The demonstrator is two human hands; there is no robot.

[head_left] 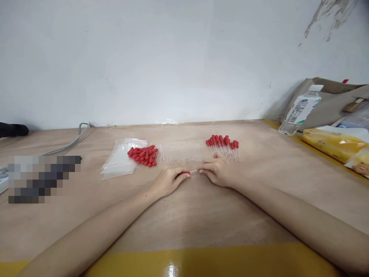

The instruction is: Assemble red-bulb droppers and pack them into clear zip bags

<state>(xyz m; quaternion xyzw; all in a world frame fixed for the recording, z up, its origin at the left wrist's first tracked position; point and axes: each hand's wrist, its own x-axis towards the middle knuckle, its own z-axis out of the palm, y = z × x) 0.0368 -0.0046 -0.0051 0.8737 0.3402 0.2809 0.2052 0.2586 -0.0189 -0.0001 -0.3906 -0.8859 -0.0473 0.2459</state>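
Observation:
My left hand [170,181] pinches a red rubber dropper bulb [187,173] between thumb and fingers. Opposite it, my right hand [219,172] is closed on a thin clear dropper tube [194,171], whose other end meets the bulb. How deep the tube sits in the bulb is too small to tell. Behind my hands lies a row of bare clear tubes [178,153]. To its left is a heap of loose red bulbs [142,156], partly over a stack of clear plastic bags [118,157]. Several droppers with red bulbs on their tubes [221,142] lie beyond my right hand.
At the right stand a water bottle [301,109] and a grey-beige bag [325,115], with a yellow packet [334,144] before them. A grey cable [67,145] and a blurred-out dark object [46,179] lie left. Yellow tape [196,259] runs along the table's front edge.

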